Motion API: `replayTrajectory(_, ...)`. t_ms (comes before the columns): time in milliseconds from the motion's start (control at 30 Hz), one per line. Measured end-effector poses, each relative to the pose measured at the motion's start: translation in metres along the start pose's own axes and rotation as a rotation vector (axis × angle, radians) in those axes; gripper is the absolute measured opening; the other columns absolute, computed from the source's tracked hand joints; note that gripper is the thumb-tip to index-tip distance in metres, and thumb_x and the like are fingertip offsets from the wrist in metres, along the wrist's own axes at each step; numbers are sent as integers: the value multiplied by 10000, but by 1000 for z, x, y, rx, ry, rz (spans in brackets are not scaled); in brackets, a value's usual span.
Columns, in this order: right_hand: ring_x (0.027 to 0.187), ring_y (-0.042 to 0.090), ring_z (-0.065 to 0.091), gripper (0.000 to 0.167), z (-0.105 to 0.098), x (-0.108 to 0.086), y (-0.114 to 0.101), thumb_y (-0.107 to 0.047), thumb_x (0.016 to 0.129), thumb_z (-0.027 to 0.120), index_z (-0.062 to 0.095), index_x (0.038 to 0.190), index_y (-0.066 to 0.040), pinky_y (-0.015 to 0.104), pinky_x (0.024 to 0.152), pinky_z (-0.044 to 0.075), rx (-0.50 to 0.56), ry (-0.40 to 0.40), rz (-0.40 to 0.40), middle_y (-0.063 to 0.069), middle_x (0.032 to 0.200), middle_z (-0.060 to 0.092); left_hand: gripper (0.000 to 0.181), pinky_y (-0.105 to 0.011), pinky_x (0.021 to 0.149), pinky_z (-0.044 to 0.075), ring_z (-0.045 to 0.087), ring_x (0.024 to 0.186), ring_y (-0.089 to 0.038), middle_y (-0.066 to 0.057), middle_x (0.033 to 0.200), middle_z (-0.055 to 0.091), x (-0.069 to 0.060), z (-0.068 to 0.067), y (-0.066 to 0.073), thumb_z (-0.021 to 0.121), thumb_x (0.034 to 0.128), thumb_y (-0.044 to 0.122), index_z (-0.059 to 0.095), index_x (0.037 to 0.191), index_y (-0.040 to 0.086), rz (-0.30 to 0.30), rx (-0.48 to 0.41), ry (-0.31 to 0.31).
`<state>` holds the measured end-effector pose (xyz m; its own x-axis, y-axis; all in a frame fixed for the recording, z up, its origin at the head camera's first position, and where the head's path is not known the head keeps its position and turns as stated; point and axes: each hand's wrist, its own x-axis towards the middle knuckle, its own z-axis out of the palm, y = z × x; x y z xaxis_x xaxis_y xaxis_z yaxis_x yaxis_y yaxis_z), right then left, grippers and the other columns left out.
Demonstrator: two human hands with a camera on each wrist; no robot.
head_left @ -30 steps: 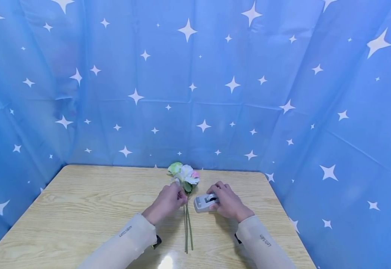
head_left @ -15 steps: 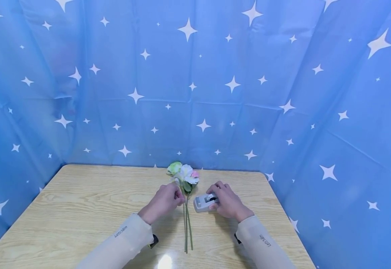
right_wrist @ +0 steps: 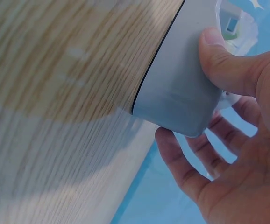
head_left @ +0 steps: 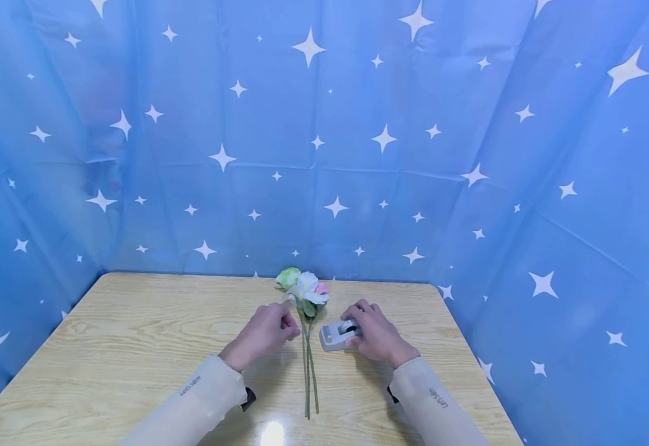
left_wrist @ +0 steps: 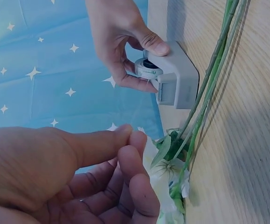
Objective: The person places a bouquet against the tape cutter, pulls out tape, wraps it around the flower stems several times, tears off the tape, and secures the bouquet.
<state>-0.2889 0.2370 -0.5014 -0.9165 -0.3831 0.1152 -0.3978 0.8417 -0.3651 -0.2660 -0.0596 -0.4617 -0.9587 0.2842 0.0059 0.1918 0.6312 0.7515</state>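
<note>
A grey tape dispenser (head_left: pixel 336 335) with a tape roll (left_wrist: pixel 149 70) stands on the wooden table. My right hand (head_left: pixel 376 332) grips it, thumb on one side and fingers reaching round the other. Just left of the flower stems (head_left: pixel 308 378), my left hand (head_left: pixel 265 328) is curled, with thumb and forefinger tips pressed together. Whether a thin clear strip is between them cannot be made out. Flowers lie between the hands: a green bloom (head_left: pixel 287 278), a white bloom (head_left: pixel 309 288) and a partly covered pink bloom (head_left: pixel 321 288).
The light wooden table (head_left: pixel 134 347) ends just beyond the blooms. A blue curtain (head_left: pixel 279 136) with white stars hangs behind it and along both sides.
My left hand has moved left, from over the flower stems to beside them. My right hand and the tape dispenser have stayed in place. The view has shifted very slightly.
</note>
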Motion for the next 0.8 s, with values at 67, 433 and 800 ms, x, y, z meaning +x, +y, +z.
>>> replayTrajectory(67,1214,348,611,433,0,0,-1,-79,968,956,761,1354,-107,585,1026,626,2,-4,1,130,1398,683,138,-272,640,526,647,743,-155,-21,845,750,-1,-1,0,847,1065,78,798,936,82,-2,3,1)
replayTrajectory(433,1191,317,604,429,-1,1,-2,-82,968,958,760,1347,-113,570,1020,626,-14,0,3,125,1395,682,164,-280,633,517,646,732,-162,-31,842,755,-7,-9,-1,842,1070,85,804,911,81,-16,-12,-1)
replayTrajectory(800,1248,335,616,435,1,0,-1,-93,988,944,757,1379,-120,569,1045,632,-20,0,7,120,1416,680,152,-267,625,497,651,739,-164,-86,898,796,-9,-15,-8,799,1108,86,815,958,64,-42,-39,-18)
